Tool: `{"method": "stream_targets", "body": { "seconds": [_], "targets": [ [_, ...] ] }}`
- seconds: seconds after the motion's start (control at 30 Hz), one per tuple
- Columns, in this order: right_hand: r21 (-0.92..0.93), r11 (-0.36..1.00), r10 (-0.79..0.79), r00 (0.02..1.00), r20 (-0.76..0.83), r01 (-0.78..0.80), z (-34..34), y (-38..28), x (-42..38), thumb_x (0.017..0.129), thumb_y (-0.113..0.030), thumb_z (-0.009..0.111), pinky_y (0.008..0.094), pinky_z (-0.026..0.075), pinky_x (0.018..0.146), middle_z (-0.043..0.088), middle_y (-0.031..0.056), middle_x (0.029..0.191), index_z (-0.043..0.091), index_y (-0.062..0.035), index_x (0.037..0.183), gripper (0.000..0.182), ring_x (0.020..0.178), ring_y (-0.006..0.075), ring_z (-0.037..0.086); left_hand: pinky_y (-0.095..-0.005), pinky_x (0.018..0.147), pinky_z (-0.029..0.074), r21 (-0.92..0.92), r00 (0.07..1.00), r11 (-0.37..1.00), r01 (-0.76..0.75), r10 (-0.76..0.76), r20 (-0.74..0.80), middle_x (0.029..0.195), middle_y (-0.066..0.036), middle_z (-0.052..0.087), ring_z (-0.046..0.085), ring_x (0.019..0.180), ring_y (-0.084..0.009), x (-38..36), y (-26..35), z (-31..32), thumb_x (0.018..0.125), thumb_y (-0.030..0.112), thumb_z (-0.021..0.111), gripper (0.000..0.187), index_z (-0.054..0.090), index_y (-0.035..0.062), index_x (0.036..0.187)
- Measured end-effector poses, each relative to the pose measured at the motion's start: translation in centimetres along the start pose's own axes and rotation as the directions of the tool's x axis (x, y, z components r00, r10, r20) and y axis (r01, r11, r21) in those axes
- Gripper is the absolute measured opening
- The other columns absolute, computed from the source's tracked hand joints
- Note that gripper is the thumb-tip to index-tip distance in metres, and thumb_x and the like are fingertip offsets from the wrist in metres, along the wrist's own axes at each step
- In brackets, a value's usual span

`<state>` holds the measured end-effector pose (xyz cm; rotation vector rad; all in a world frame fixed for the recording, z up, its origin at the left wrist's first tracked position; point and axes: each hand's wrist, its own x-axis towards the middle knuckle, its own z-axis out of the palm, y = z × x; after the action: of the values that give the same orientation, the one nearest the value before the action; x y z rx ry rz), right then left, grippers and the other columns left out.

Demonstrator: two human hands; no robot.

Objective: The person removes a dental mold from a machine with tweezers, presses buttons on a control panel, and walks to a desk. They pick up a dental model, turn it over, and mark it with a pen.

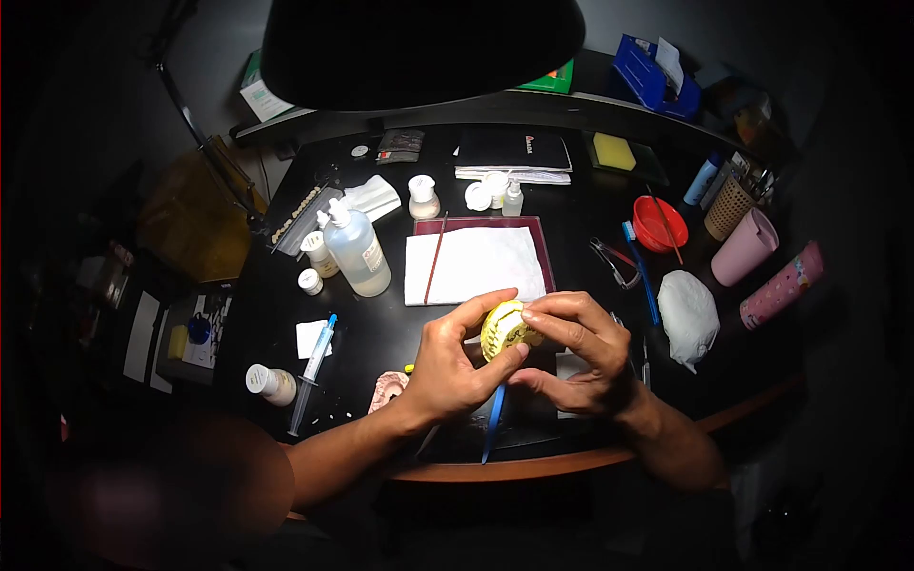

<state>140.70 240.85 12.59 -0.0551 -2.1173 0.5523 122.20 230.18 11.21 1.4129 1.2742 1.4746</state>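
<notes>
A pale yellow dental cast [507, 330] with dark marks on it is held up above the front of the desk. My left hand [462, 366] grips it, thumb on the near side and fingers around the far edge. From the other side, the bent fingers of my right hand [583, 347] press on the cast's upper edge; its thumb is lower, near my left thumb. Below the cast, a blue slender tool [494, 423] points toward the desk's front edge. A pinkish dental cast [388, 390] lies beside my left wrist, partly hidden by it.
Behind my hands, a white cloth [476, 262] carries a thin brush [436, 262]. At left stand a clear bottle [357, 252], a syringe [312, 376] and small jars. A red bowl [659, 225], blue toothbrush [643, 276] and white lump [687, 319] are right. A lamp [424, 48] hangs overhead.
</notes>
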Motion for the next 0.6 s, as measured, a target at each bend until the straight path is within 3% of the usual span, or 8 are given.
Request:
{"method": "stream_targets", "body": {
  "seconds": [0.17, 0.3, 0.37, 0.43, 0.5, 0.6],
  "targets": [
    [-0.059, 0.998, 0.023, 0.998, -0.064, -0.027, -1.2, 0.6, 0.8, 0.086, -0.003, 0.081, 0.0348, 0.059, 0.084, 0.072, 0.0178, 0.110, 0.075, 0.0010, 0.116, 0.031, 0.098, 0.0276, 0.072, -0.0345, 0.093, 0.062, 0.420, 0.905, 0.834, -0.358, 0.421, -0.065, 0.124, -0.025, 0.074, 0.077, 0.108, -0.0296, 0.5, 0.2, -1.0, 0.079, 0.000, 0.079, 0.066, 0.061, -0.0070, 0.142],
    [-0.202, 0.964, 0.157, 0.984, -0.079, -0.170, -0.8, 2.9, 3.6, 0.087, 0.000, 0.075, 0.0297, 0.056, 0.071, 0.073, 0.0137, 0.105, 0.078, -0.0006, 0.106, 0.019, 0.092, 0.0214, 0.071, -0.0419, 0.096, 0.062, 0.620, 0.818, 0.628, -0.470, 0.574, 0.038, 0.129, -0.027, 0.071, 0.074, 0.113, -0.0383, 0.5, 0.2, -1.5, 0.073, 0.004, 0.077, 0.070, 0.061, -0.0065, 0.140],
    [-0.275, 0.951, 0.149, 0.989, 0.007, -0.141, -0.2, 4.1, 7.4, 0.088, -0.003, 0.075, 0.0311, 0.057, 0.073, 0.072, 0.0142, 0.105, 0.078, -0.0014, 0.108, 0.020, 0.091, 0.0245, 0.071, -0.0431, 0.097, 0.061, 0.641, 0.812, 0.600, -0.479, 0.580, 0.064, 0.129, -0.025, 0.070, 0.073, 0.113, -0.0380, 0.4, 0.4, -1.5, 0.073, 0.005, 0.074, 0.069, 0.061, -0.0072, 0.139],
    [-0.420, 0.907, 0.069, 0.992, 0.103, -0.020, 0.5, 5.9, 11.7, 0.088, -0.005, 0.074, 0.0390, 0.059, 0.078, 0.072, 0.0153, 0.108, 0.076, -0.0028, 0.116, 0.027, 0.096, 0.0304, 0.070, -0.0427, 0.096, 0.061, 0.656, 0.814, 0.587, -0.475, 0.576, 0.074, 0.128, -0.024, 0.071, 0.073, 0.111, -0.0375, 0.4, 0.4, -1.5, 0.073, 0.006, 0.072, 0.068, 0.061, -0.0073, 0.139],
    [-0.552, 0.828, -0.009, 0.985, 0.171, 0.104, 1.2, 8.8, 16.2, 0.089, -0.005, 0.071, 0.0414, 0.059, 0.087, 0.067, 0.0181, 0.125, 0.070, -0.0047, 0.129, 0.040, 0.105, 0.0343, 0.069, -0.0419, 0.096, 0.062, 0.671, 0.809, 0.566, -0.479, 0.582, 0.086, 0.128, -0.024, 0.071, 0.073, 0.111, -0.0371, 0.6, 0.2, -1.7, 0.072, 0.007, 0.072, 0.069, 0.061, -0.0077, 0.138],
    [-0.723, 0.690, 0.136, 0.975, 0.175, 0.033, 2.9, 12.6, 22.3, 0.086, -0.005, 0.064, 0.0523, 0.054, 0.105, 0.062, 0.0252, 0.131, 0.064, -0.0105, 0.143, 0.058, 0.120, 0.0433, 0.065, -0.0409, 0.095, 0.062, 0.684, 0.806, 0.552, -0.477, 0.585, 0.089, 0.128, -0.025, 0.071, 0.073, 0.111, -0.0366, 0.7, -0.2, -1.9, 0.072, 0.009, 0.073, 0.069, 0.061, -0.0083, 0.138]
  ]
}}
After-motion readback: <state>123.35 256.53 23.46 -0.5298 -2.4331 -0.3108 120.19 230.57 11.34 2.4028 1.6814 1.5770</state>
